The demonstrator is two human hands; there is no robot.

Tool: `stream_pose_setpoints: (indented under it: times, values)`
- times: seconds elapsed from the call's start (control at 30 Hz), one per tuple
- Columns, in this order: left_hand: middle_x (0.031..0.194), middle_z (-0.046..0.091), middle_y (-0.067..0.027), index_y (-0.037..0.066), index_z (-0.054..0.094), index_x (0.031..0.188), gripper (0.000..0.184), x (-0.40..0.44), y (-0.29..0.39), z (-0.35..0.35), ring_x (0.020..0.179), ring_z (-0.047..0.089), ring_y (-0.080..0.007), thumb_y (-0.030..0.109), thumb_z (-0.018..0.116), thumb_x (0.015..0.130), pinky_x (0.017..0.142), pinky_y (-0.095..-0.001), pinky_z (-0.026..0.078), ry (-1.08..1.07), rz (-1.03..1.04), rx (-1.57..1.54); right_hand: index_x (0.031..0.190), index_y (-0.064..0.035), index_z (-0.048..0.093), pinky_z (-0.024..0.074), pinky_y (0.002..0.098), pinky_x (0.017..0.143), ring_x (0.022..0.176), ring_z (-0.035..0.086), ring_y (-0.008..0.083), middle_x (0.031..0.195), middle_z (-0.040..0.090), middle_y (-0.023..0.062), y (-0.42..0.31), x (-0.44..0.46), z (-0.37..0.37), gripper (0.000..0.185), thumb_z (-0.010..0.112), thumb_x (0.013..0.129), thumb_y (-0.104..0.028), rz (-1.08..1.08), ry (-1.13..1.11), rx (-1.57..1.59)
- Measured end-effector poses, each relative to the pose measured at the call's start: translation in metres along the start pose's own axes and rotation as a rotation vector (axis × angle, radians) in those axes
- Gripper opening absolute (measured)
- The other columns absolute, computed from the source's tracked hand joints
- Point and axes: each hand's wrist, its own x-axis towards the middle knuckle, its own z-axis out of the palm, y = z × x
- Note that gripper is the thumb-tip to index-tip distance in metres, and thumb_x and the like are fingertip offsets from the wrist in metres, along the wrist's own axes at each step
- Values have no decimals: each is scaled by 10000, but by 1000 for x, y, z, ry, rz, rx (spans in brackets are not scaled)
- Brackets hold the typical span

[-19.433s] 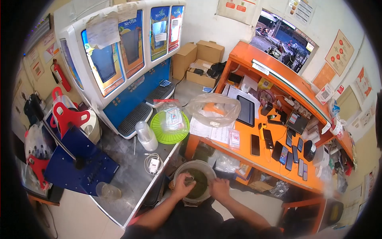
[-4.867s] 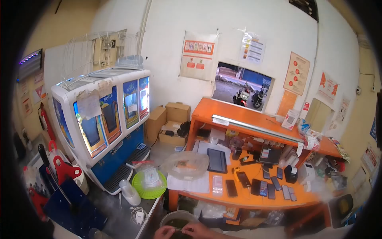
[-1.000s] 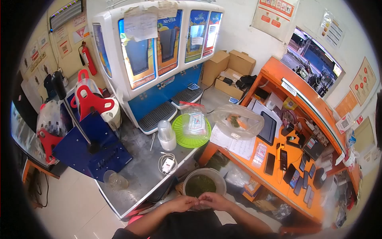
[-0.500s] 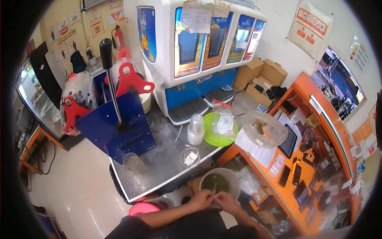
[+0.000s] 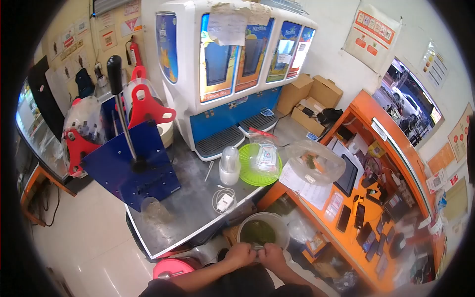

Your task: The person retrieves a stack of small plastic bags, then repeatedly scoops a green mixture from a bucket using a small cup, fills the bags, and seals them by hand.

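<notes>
The person's left hand [image 5: 241,254] and right hand [image 5: 272,255] meet over the near rim of a pale round bucket [image 5: 283,230], the fingers of each bent inward and the fingertips close together, almost touching. Something small and pale seems to show between them, but it is too small to name, and one cannot tell whether either hand grips it. The bucket stands low, in the gap between a grey surface [image 5: 194,193] and an orange surface [image 5: 352,236], with dark green matter [image 5: 258,231] inside it. To the left of the left forearm is a round pink object [image 5: 168,268]. Along the near edge of the grey surface lies a white charger [image 5: 225,202] with its coiled cable; a clear cup [image 5: 152,210] stands near the left corner, beside a blue machine [image 5: 129,171] with a long lever. Behind the charger stands a white appliance [image 5: 229,171] with a rounded clear top, just beside a bright green tray [image 5: 246,174] bearing a clear plastic bag [image 5: 266,157]. At the back rises a white drink dispenser [image 5: 185,74]. The orange surface carries papers [image 5: 305,191], a tablet [image 5: 350,173] and several phones [image 5: 343,219].
</notes>
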Motion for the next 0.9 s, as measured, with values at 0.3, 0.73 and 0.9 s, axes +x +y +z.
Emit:
stream_pose_setpoints:
  times: [0.3, 0.73, 0.9]
  values:
    - [1316, 546, -148, 65, 657, 1093, 394, -7, 9, -22, 1325, 418, -382, 265, 787, 781, 1046, -507, 380, 199, 688, 202, 1089, -15, 511, 529, 338, 647, 704, 658, 202, 806, 656, 99, 6, 5, 4, 290, 658, 846, -73, 450, 62, 470]
    - [876, 596, -16, 58, 506, 1133, 485, -17, -65, -9, 806, 575, -113, 264, 840, 847, 704, -297, 500, 49, 52, -503, 1067, -34, 659, 552, 440, 721, 822, 703, 344, 878, 710, 158, 115, 33, 41, 253, 646, 909, -232, 42, -243, -585]
    - [908, 587, -33, 60, 535, 1129, 497, -30, -51, -29, 831, 558, -123, 283, 857, 822, 731, -295, 487, 117, 41, -389, 1000, -48, 722, 563, 501, 811, 962, 715, 363, 977, 721, 206, 113, 46, 65, 209, 583, 875, -139, 263, -690, -457]
